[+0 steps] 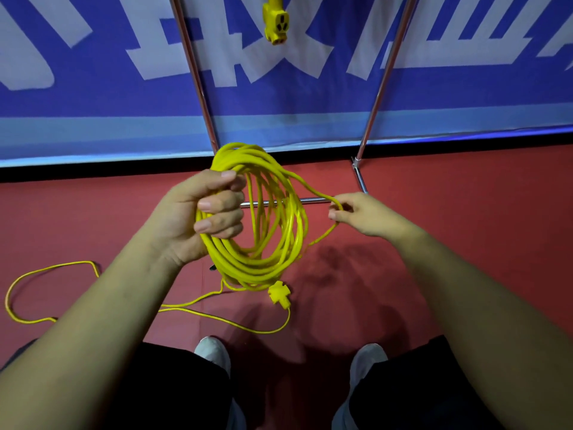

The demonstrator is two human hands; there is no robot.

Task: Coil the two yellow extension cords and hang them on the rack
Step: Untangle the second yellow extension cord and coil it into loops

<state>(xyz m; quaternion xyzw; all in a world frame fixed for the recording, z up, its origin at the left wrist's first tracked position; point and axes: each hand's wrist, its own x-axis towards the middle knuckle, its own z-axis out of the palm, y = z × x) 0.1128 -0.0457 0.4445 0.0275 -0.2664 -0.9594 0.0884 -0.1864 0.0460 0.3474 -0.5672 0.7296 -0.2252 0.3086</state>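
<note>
Coiling cord: left hand grips the coil, fingers curled round it; right hand pinches the next loop. Loops are best matched in size, feeding slack evenly.

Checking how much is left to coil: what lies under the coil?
A loose yellow cord trails over the red floor, with a connector below the coil. The left forearm hides part.

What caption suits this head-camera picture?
Left hand grips a coiled yellow extension cord while right hand pinches its loose strand.
</note>
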